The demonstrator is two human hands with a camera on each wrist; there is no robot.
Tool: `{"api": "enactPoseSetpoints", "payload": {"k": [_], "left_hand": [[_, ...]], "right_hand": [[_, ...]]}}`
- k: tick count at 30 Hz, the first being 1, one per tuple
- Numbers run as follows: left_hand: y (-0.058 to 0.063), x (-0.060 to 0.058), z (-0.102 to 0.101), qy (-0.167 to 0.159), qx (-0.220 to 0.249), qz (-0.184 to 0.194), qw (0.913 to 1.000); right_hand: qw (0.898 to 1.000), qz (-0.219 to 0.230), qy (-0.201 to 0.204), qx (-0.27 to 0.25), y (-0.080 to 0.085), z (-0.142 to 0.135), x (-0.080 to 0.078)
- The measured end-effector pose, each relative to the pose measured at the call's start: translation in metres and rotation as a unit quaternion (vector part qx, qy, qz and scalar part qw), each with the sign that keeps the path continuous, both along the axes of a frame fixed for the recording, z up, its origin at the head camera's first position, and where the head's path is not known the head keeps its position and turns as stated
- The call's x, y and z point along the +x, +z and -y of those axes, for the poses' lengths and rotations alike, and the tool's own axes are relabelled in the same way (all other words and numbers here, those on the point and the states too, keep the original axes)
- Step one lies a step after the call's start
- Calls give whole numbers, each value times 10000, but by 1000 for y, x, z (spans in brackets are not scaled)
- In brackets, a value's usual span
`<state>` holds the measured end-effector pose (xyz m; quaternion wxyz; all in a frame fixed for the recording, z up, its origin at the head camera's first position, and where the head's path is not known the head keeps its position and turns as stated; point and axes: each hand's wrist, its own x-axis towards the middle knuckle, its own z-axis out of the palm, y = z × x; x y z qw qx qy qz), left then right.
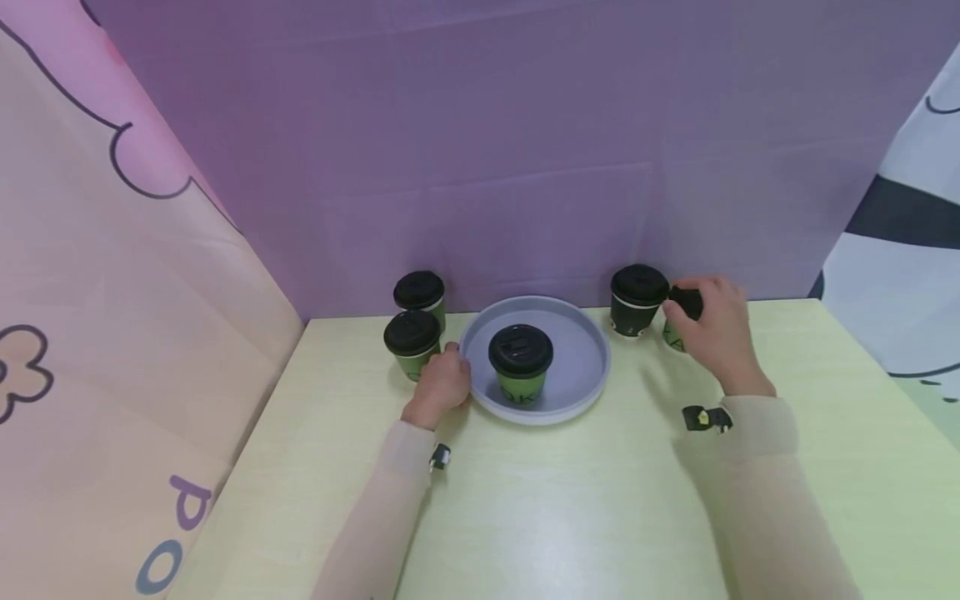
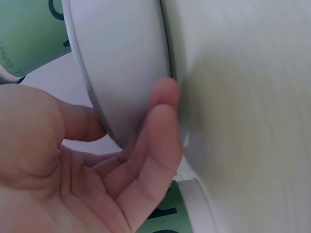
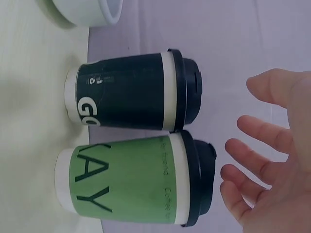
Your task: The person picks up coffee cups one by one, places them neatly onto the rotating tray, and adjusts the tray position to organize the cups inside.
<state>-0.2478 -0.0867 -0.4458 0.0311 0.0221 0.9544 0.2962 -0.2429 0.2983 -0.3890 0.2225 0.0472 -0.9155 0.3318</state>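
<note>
My left hand [image 1: 442, 385] holds the left rim of a round grey tray [image 1: 587, 367]. In the left wrist view the thumb lies over the rim and the fingers [image 2: 163, 136] curl against the outer wall. On the tray stands a green paper cup [image 1: 522, 386] with a black lid. Over at the right, my right hand [image 1: 716, 333] is spread just above a green lidded cup [image 3: 126, 179]. The right wrist view shows a gap between its fingers and that cup's lid. Beside this cup, upright and close, stands a dark cup [image 3: 131, 92] with a black lid.
Two more green cups with black lids, one front [image 1: 412, 343] and one rear [image 1: 420, 296], stand left of the tray. Behind the pale table [image 1: 525, 500] hangs a purple cloth [image 1: 480, 167]. Printed cloth [image 1: 135, 292] walls the left side.
</note>
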Motion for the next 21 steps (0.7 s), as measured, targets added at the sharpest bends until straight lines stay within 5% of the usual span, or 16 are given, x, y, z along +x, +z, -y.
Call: {"api": "enactPoseSetpoints", "payload": {"k": [9, 21], "left_hand": [[11, 5, 5, -413, 230, 717, 9963], [18, 11, 7, -710, 409, 1105, 9905]], "right_hand": [[9987, 365, -348, 66, -1, -12, 0], [9975, 439, -542, 63, -11, -21, -3]]}}
